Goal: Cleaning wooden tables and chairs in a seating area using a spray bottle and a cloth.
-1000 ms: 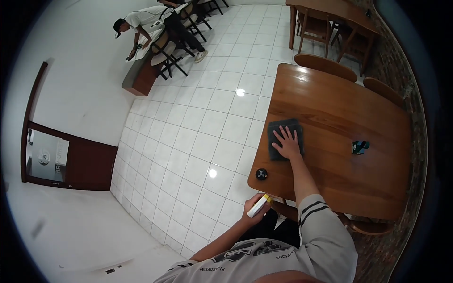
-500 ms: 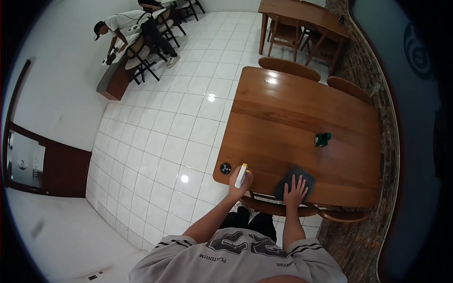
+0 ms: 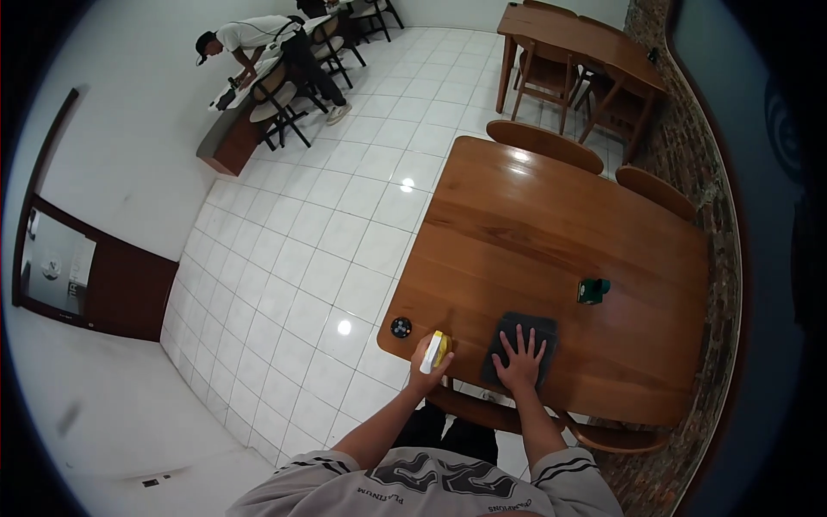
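Observation:
My left hand (image 3: 428, 358) is closed around a spray bottle with a white trigger head (image 3: 432, 352) and yellow parts, held over the near left edge of the wooden table (image 3: 551, 224). The bottle's lower part is hidden. My right hand (image 3: 520, 360) lies flat, fingers spread, on a dark grey cloth (image 3: 515, 324) near the table's front edge. To the left of the bottle sits a round black object (image 3: 401, 327), perhaps an ashtray. A small dark green box-like holder (image 3: 591, 291) stands farther right on the tabletop.
Chairs (image 3: 546, 146) are tucked at the far side, and others (image 3: 616, 435) at the near side. A brick wall (image 3: 719, 258) borders the table's right. Another table (image 3: 594, 39) stands beyond. At the far left, a person (image 3: 258, 39) leans over a counter (image 3: 228, 142).
My right hand and the cloth have shifted left on the table, and the cloth lies straighter. The bottle has tipped, showing more yellow. The whole view has shifted slightly.

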Demonstrator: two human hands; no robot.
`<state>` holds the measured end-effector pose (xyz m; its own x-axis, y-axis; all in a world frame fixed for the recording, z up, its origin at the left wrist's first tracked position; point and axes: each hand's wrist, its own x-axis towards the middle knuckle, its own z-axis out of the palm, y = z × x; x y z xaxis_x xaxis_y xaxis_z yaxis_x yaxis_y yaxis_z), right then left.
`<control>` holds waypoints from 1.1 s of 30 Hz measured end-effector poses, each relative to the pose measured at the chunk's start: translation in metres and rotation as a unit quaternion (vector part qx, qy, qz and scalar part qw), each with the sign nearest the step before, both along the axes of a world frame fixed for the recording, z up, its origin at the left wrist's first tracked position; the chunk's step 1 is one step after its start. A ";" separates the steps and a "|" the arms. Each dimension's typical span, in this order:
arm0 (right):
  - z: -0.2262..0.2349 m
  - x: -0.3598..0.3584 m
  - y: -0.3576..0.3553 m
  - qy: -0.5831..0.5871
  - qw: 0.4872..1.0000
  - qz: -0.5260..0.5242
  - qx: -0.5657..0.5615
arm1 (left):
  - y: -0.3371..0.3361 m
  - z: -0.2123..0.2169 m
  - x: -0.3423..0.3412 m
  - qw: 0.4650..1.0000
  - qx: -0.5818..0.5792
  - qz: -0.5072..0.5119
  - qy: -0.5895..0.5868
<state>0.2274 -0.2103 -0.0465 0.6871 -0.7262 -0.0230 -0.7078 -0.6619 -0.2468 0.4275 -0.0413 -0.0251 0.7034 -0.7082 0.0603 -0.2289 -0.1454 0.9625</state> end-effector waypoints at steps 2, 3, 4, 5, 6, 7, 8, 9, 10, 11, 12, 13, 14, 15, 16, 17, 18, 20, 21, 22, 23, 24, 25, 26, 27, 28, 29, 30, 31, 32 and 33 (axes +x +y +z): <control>0.001 0.013 -0.012 -0.014 0.999 0.034 0.007 | 0.001 -0.003 -0.006 0.999 0.007 0.015 0.048; 0.002 0.019 -0.019 -0.020 0.998 0.051 0.011 | -0.002 -0.006 -0.008 0.997 0.011 0.023 0.073; 0.002 0.026 -0.026 -0.018 0.998 0.054 0.015 | -0.006 -0.010 -0.009 0.997 0.014 0.026 0.075; 0.002 0.035 -0.034 -0.021 0.999 0.048 0.011 | -0.013 -0.015 -0.008 0.998 0.018 0.028 0.055; 0.002 0.047 -0.040 -0.023 0.999 0.041 0.010 | -0.017 -0.019 -0.003 0.999 0.023 0.027 0.035; 0.002 0.057 -0.047 -0.024 0.999 0.036 0.009 | -0.023 -0.019 0.000 0.999 0.028 0.028 0.016; 0.001 0.066 -0.056 -0.018 0.999 0.036 0.017 | -0.028 -0.021 0.006 0.999 0.037 0.028 0.022; 0.001 0.074 -0.063 -0.022 0.999 0.024 0.004 | -0.036 -0.021 0.015 0.997 0.063 -0.010 -0.046; -0.001 0.079 -0.070 -0.026 1.000 0.012 -0.009 | -0.046 -0.020 0.023 0.989 0.087 -0.050 -0.112; -0.003 0.082 -0.075 -0.019 1.000 0.011 -0.002 | -0.057 -0.021 0.029 0.989 0.094 -0.052 -0.105; -0.005 0.085 -0.077 -0.022 1.000 -0.013 -0.006 | -0.068 -0.022 0.036 0.983 0.114 -0.054 -0.134; -0.008 0.086 -0.078 -0.023 0.999 -0.038 -0.010 | -0.076 -0.023 0.041 0.976 0.134 -0.057 -0.161; -0.010 0.092 -0.084 -0.025 0.998 -0.061 -0.017 | -0.085 -0.027 0.048 0.976 0.139 -0.059 -0.154; -0.010 0.094 -0.085 -0.014 0.998 -0.061 -0.009 | -0.090 -0.033 0.049 0.966 0.132 -0.032 -0.222; -0.008 0.098 -0.086 -0.018 0.997 -0.071 -0.014 | -0.093 -0.038 0.048 0.950 0.124 -0.007 -0.288; -0.008 0.103 -0.092 -0.020 0.996 -0.084 -0.022 | -0.101 -0.039 0.047 0.953 0.128 -0.015 -0.275; -0.009 0.107 -0.101 -0.022 0.995 -0.097 -0.031 | -0.104 -0.040 0.049 0.938 0.176 -0.012 -0.299; -0.013 0.116 -0.128 -0.026 0.994 -0.105 -0.029 | -0.113 -0.041 0.048 0.922 0.227 -0.021 -0.312; -0.016 0.123 -0.141 -0.044 0.992 -0.111 -0.031 | -0.114 -0.043 0.049 0.903 0.255 -0.027 -0.344; -0.016 0.130 -0.155 -0.056 0.991 -0.114 -0.043 | -0.112 -0.042 0.046 0.883 0.283 -0.035 -0.374; -0.016 0.136 -0.170 -0.068 0.989 -0.116 -0.055 | -0.111 -0.041 0.043 0.885 0.290 -0.049 -0.361; -0.018 0.146 -0.185 -0.063 0.988 -0.125 -0.064 | -0.116 -0.034 0.044 0.887 0.288 -0.046 -0.357; -0.018 0.152 -0.196 -0.057 0.987 -0.130 -0.072 | -0.120 -0.026 0.043 0.890 0.288 -0.042 -0.352; -0.019 0.159 -0.209 -0.045 0.988 -0.132 -0.066 | -0.124 -0.023 0.041 0.892 0.288 -0.035 -0.346; -0.020 0.168 -0.218 -0.045 0.987 -0.135 -0.074 | -0.123 -0.022 0.040 0.892 0.297 -0.040 -0.338; -0.020 0.175 -0.226 -0.045 0.986 -0.138 -0.083 | -0.122 -0.021 0.039 0.891 0.299 -0.036 -0.340; -0.023 0.181 -0.234 -0.038 0.987 -0.137 -0.078 | -0.122 -0.022 0.041 0.890 0.299 -0.030 -0.344; -0.027 0.186 -0.242 -0.035 0.985 -0.143 -0.086 | -0.120 -0.026 0.041 0.889 0.297 -0.024 -0.348; -0.031 0.191 -0.250 -0.034 0.984 -0.148 -0.095 | -0.116 -0.031 0.041 0.889 0.302 -0.025 -0.343; -0.033 0.199 -0.262 -0.035 0.982 -0.152 -0.106 | -0.115 -0.038 0.040 0.880 0.309 -0.029 -0.360; -0.036 0.207 -0.272 -0.036 0.983 -0.147 -0.101 | -0.111 -0.045 0.041 0.868 0.319 -0.030 -0.380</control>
